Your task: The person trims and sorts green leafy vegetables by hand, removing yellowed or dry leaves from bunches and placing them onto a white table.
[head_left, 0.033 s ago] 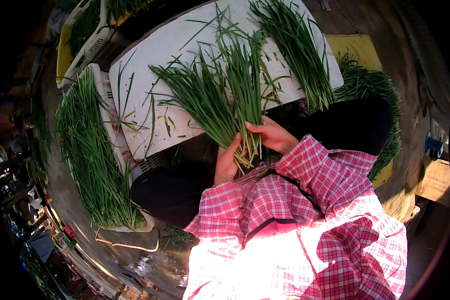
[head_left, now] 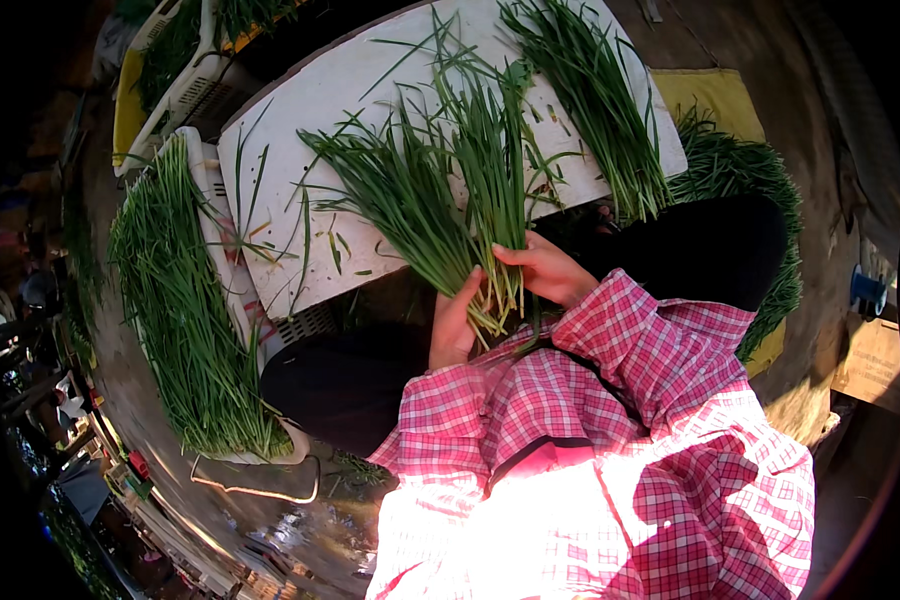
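My left hand point(head_left: 456, 318) is closed round the cut ends of a bunch of garlic chives point(head_left: 410, 205). A second bunch of garlic chives point(head_left: 492, 165) lies close against it on the right, and my right hand point(head_left: 542, 268) grips its lower stems. Both bunches meet at the stem ends between my hands, over my lap. Their leafy tips fan out across a white board point(head_left: 280, 255). Another pile of garlic chives point(head_left: 595, 100) rests on the board's right side. Some fingers are hidden behind the stems.
On the left stands a long crate heaped with chives point(head_left: 185, 320). More chives point(head_left: 745, 190) lie on a yellow sheet point(head_left: 715, 100) at the right. A white plastic crate point(head_left: 195, 85) is at the far left, and loose leaf scraps point(head_left: 338, 250) litter the board.
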The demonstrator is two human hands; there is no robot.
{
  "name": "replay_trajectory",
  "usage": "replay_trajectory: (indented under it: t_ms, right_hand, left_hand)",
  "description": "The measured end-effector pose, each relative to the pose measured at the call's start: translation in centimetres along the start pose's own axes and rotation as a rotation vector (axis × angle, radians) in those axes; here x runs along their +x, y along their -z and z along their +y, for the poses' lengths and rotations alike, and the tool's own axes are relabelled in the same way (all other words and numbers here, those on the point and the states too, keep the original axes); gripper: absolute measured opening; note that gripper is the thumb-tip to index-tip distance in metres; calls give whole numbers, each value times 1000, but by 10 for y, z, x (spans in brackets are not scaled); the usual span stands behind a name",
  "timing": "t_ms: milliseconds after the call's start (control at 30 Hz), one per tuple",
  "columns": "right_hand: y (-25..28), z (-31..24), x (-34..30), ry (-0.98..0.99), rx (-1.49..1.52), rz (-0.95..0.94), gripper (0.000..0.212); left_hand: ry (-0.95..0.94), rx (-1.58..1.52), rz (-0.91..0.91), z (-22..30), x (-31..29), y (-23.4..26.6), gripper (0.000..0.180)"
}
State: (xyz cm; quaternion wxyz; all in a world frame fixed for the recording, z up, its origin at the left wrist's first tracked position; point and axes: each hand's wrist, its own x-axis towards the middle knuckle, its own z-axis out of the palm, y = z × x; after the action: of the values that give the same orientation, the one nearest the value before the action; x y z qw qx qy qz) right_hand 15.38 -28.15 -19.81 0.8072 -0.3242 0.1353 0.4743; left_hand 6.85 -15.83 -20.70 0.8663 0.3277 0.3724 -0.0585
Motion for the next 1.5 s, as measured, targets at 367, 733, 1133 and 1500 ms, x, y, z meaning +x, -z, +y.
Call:
replay_trajectory:
  t_ms: [367, 733, 1133, 1500]
  right_hand:
    - [-13, 4, 8, 226, -1059, 445, 32]
    - [-40, 30, -1, 183, -1350, 504, 76]
    - [-50, 31, -19, 652, -1587, 258, 43]
    - [-33, 2, -5, 679, -1566, 268, 25]
  left_hand:
    - [-71, -14, -62, 2, 2, -7, 26]
    - [-29, -35, -49, -4, 2, -8, 32]
    - [0, -196, -259, -7, 4, 13, 39]
    - [62, -139, -163, -4, 5, 9, 36]
